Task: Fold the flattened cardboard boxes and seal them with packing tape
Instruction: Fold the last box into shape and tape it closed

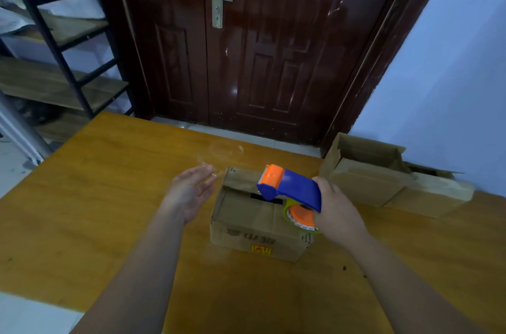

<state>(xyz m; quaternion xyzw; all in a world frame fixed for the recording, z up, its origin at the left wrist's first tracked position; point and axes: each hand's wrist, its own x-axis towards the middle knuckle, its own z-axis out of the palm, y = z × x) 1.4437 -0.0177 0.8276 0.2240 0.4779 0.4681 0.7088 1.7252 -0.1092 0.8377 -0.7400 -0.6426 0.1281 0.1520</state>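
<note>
Hovering just left of the small cardboard box point(254, 220), the left hand point(189, 192) is holding its fingers straight and relaxed, gripping nothing. The box is sitting mid-table point(82, 196) with its flaps folded down. The blue-and-orange tape dispenser point(290, 187) is hanging over its right half, and the right hand point(338, 212) is curling round the handle. More boxes point(383, 177) are lying far right.

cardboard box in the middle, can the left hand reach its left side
Probably yes: the left hand is open just left of the cardboard box with only bare table between. The right hand holds the tape dispenser over the top, clear of that side.
</note>
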